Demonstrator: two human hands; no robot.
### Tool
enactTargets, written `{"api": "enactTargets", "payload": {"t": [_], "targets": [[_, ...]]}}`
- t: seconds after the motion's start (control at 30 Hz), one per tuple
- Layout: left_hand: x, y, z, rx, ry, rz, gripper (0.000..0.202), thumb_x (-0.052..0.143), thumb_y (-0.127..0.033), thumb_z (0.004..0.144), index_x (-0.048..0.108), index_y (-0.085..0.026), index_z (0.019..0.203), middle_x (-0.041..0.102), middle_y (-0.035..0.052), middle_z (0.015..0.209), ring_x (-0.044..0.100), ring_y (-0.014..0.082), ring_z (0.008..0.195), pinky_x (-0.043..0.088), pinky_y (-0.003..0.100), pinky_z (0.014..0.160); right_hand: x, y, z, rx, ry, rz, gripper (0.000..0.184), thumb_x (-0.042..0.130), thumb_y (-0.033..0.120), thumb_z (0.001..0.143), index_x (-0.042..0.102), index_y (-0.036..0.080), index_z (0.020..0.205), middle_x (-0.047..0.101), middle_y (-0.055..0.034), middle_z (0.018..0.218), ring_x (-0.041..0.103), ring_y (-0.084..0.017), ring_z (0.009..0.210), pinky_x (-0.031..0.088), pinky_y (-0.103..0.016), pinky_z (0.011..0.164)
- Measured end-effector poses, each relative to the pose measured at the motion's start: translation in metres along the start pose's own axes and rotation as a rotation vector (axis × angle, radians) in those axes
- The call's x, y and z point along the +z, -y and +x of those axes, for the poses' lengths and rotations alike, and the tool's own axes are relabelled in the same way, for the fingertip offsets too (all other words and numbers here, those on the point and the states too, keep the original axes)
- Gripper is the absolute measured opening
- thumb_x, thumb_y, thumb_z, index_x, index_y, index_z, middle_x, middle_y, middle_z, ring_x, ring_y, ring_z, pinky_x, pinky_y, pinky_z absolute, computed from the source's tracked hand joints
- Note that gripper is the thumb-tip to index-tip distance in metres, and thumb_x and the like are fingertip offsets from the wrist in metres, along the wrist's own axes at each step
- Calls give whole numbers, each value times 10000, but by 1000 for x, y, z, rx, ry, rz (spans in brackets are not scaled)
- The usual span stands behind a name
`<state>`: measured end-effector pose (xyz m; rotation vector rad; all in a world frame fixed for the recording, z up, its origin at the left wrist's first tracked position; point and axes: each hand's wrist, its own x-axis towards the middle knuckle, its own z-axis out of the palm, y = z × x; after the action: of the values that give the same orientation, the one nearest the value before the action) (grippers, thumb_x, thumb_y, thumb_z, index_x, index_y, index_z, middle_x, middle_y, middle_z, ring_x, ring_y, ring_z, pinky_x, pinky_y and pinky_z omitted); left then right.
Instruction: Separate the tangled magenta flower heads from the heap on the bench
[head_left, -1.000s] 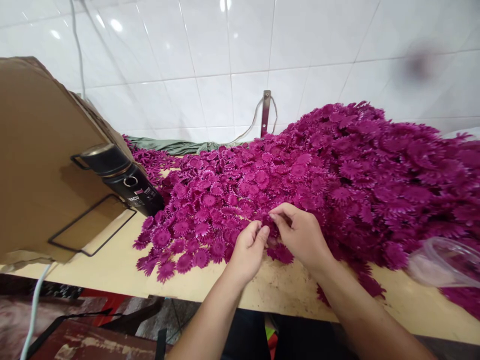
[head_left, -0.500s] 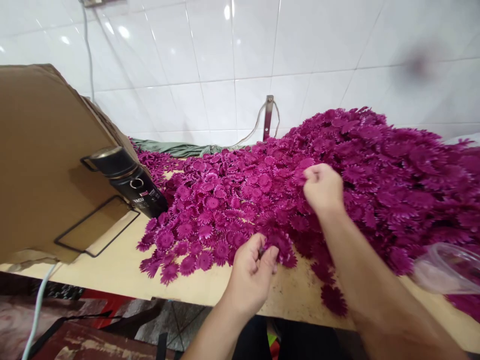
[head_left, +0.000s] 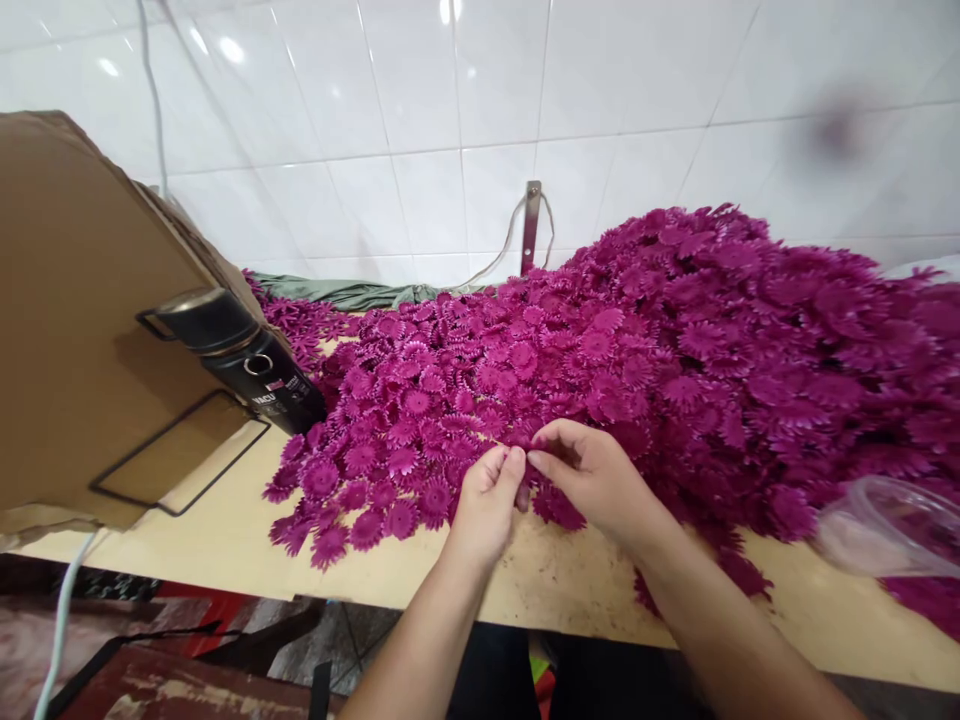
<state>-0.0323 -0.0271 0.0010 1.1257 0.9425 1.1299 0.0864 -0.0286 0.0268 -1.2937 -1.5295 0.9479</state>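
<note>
A big heap of magenta fabric flower heads (head_left: 675, 340) covers most of the pale wooden table (head_left: 225, 540), highest at the back right. My left hand (head_left: 484, 505) and my right hand (head_left: 592, 475) meet at the heap's front edge, fingertips pinched together and almost touching each other. Between them they hold flower pieces at the front of the heap; what exactly sits in each pinch is mostly hidden by the fingers.
A black flask (head_left: 240, 355) lies tilted against a large cardboard sheet (head_left: 82, 310) at the left. A clear plastic cup (head_left: 885, 525) lies at the right edge. A white tiled wall with a metal bracket (head_left: 531, 225) stands behind. Green cloth (head_left: 352, 293) lies at the back.
Half a second ago my right hand was up on the heap picking at flowers. It has come back down to meet my left hand at the front edge.
</note>
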Motion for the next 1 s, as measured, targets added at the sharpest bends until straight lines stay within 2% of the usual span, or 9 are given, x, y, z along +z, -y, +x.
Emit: {"api": "enactTargets", "payload": {"t": [0.23,0.5,0.63,0.7,0.77,0.83,0.9,0.93,1.0], "targets": [[5,-8,-5,101,-18,132,355,551,-481,737,391,-190,610,356,-69,532,326,77,495,288,211,491,-9,7,21,52,-197,80,127,570,294,642,539,177,602,520,32,520,445,-102,491,373,-241,493],[1,-15,-4,146,-147,79,295,565,-428,745,431,-192,629,417,-47,600,380,96,572,368,214,601,15,10,37,-50,-312,-144,134,495,280,718,544,183,640,593,-21,589,522,-148,549,401,-285,571],[0,-18,-4,206,-183,-21,190,536,-392,779,537,-202,786,539,-6,743,491,134,733,404,238,711,27,19,51,-118,-306,-171,118,501,261,723,552,188,645,605,-24,600,537,-154,558,410,-281,575],[-3,-19,-12,223,-207,-10,213,548,-416,764,570,-216,830,565,8,742,515,158,757,418,253,703,19,23,65,-112,-378,-152,93,530,246,704,554,195,629,604,-17,601,545,-158,580,420,-282,595],[-9,-20,-24,201,-198,61,241,612,-450,698,586,-217,756,546,10,640,512,174,684,424,263,620,-1,23,79,-42,-595,-134,91,552,218,680,531,201,593,590,-14,594,551,-171,629,430,-301,646],[-17,-22,-33,144,-158,115,258,687,-439,621,579,-211,675,514,5,558,490,172,600,410,266,541,-27,21,88,20,-707,-107,130,519,204,702,493,202,574,558,-18,563,549,-187,652,435,-333,669],[-24,-26,-34,131,-158,119,275,672,-439,642,536,-201,622,459,-24,513,438,129,518,385,243,504,-46,19,85,36,-699,-64,87,528,190,697,513,192,611,549,-5,551,545,-169,599,447,-331,642],[-26,-29,-32,119,-158,108,293,654,-451,659,517,-196,614,441,-35,503,413,111,493,368,227,484,-50,18,80,37,-614,2,35,555,183,680,537,183,649,560,1,560,546,-155,578,455,-323,633],[-26,-34,-25,110,-117,92,301,617,-464,695,519,-184,642,455,-41,526,404,92,491,360,206,486,-50,16,64,51,-403,162,113,632,188,620,574,169,714,586,12,584,549,-130,552,467,-303,620]]}}
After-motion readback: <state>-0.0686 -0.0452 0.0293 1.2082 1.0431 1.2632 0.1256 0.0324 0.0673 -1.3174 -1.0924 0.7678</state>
